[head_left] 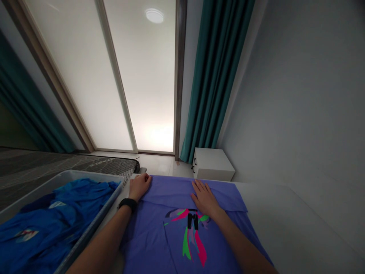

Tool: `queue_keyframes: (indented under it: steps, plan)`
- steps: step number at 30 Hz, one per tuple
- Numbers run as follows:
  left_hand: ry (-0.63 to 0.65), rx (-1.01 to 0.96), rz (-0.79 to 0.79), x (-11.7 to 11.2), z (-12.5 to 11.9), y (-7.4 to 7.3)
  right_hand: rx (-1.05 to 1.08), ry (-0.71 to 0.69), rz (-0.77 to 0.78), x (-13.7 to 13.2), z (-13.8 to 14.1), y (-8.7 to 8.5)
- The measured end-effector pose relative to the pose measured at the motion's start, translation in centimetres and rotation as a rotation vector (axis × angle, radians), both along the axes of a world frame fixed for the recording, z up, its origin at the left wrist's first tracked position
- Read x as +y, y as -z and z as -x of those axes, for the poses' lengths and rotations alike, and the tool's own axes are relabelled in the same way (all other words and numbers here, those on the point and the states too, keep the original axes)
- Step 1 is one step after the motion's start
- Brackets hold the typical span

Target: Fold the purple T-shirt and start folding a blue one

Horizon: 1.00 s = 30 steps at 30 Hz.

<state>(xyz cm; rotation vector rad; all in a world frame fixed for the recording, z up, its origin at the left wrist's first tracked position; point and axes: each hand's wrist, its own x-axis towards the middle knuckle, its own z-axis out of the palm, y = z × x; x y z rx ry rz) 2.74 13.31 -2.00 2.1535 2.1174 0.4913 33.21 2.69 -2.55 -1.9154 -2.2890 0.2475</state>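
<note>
A purple shirt (154,236) lies spread before me on a white table, with a pink, green and black print on it. Its far part is folded over in a band across the top. My left hand (139,186), wearing a black wristband, is closed at the far left corner of the shirt, its fingertips curled on the cloth's edge. Flat on the folded band, towards the right, rests my right hand (204,198) with its fingers spread and nothing in them.
To the left stands a pale plastic bin (94,176) holding blue clothes (76,205). A dark grey patterned surface (34,163) lies behind it. Beyond the white table (273,220) is a white drawer cabinet (213,161), near a teal curtain (219,76) and frosted sliding doors (145,87).
</note>
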Motion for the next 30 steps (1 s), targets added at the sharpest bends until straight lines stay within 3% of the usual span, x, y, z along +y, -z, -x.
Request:
queue_keyframes:
  steps: [8,12,23,30]
  plan:
    - [0.01,-0.015,-0.013,0.1,0.1,0.2,0.054,-0.316,-0.154,-3.7,-0.4,-2.2]
    - [0.008,-0.024,-0.018,0.1,0.2,0.2,0.009,-0.311,-0.159,-4.4,-0.6,-2.5]
    - [0.006,-0.067,-0.036,0.1,0.1,0.6,0.04,-0.24,-0.248,-4.3,-0.7,-0.7]
    - [-0.029,-0.123,-0.12,-0.1,0.3,-0.1,0.127,-0.233,-0.246,-4.6,-0.8,-0.1]
